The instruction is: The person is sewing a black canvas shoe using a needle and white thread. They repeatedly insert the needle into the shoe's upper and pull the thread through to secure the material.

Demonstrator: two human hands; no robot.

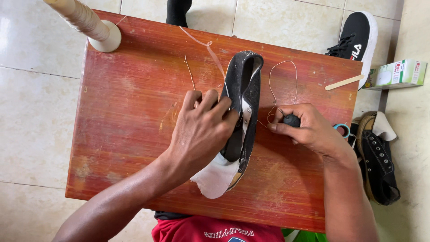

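Note:
A black canvas shoe [244,85] lies on its side on the red-brown wooden table [130,103], with a white lining [215,179] sticking out at its near end. My left hand [201,130] presses on the shoe's side and grips its edge. My right hand [309,127] holds a sewing awl with a black handle [292,120], its tip pointing toward the shoe's sole edge. A pale thread [282,80] loops from the awl across the table behind the shoe.
A cone of thread [85,20] stands at the table's far left corner. A flat wooden stick [344,82] lies at the far right edge. Scissors with a blue handle [342,130], black shoes [378,161] and a small box [396,74] lie at the right.

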